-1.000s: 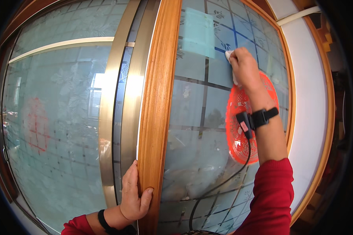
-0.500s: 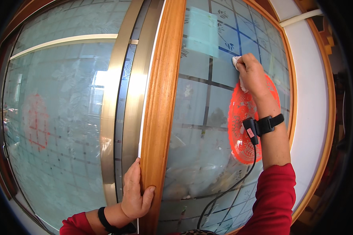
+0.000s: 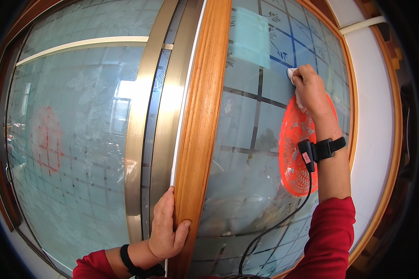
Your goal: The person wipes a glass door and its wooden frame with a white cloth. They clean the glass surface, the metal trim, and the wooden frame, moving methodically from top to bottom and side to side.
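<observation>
A crumpled white cloth is pinched in my right hand, pressed to the frosted glass pane of a door. Part of the cloth hangs below my fingers, over the top of a red oval paper-cut decoration on the glass. My right wrist and forearm cover the decoration's right side. Lower down, my left hand holds the edge of the wooden door frame, its thumb on the wood and its fingers along the left side.
To the left stands a sliding glass panel with a gold-coloured metal frame and a faint red mark. A pale green translucent sheet is on the upper glass. A black cable runs down from a device on my right wrist.
The whole view has shifted slightly, so the door and both hands appear farther right. My right hand stays at nearly the same place on the glass, with the cloth still pinched.
</observation>
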`<state>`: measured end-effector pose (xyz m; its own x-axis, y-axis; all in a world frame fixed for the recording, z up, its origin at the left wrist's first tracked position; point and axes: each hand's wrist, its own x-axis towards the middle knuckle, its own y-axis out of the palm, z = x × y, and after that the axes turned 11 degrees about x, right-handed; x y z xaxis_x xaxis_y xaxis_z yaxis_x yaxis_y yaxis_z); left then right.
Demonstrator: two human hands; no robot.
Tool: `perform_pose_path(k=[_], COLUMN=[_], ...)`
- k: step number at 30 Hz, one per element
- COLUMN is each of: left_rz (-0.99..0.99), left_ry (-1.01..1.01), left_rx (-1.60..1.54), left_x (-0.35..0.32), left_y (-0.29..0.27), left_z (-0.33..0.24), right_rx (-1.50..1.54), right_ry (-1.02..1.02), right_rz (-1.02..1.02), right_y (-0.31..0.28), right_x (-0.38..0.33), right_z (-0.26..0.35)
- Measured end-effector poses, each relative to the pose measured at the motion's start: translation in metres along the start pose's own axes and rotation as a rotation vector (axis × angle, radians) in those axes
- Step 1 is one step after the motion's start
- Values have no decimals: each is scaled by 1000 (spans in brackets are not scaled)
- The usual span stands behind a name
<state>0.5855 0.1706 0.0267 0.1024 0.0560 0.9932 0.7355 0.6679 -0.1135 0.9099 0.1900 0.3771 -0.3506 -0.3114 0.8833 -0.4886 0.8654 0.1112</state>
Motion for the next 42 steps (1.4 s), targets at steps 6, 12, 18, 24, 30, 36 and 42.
perform_pose_path(k=[6,12,18,24,30,36,42], left_rz=[7,1,7,4,9,12,27], left_ry=[1,11,20,36,29,15,-3], left_rx=[13,15,13,12,10,30,29], left_x=[0,-1,0,0,-1,-1,-1], left_y=[1,1,1,1,1,0,0], left_z=[1,3,2,5,4,2,1], right_rx=[98,64,111,58,-51,0,-52], right_ry=[422,447,65,166,-33,74,181], right_rz=[58,102,128,200,358,292,298], right_y=[5,-4,-17,-23,-32,-26,-26], right_x=[52,32,-35,-10,-15,-10,-6], right_z=[-22,0,23,3,13,22,13])
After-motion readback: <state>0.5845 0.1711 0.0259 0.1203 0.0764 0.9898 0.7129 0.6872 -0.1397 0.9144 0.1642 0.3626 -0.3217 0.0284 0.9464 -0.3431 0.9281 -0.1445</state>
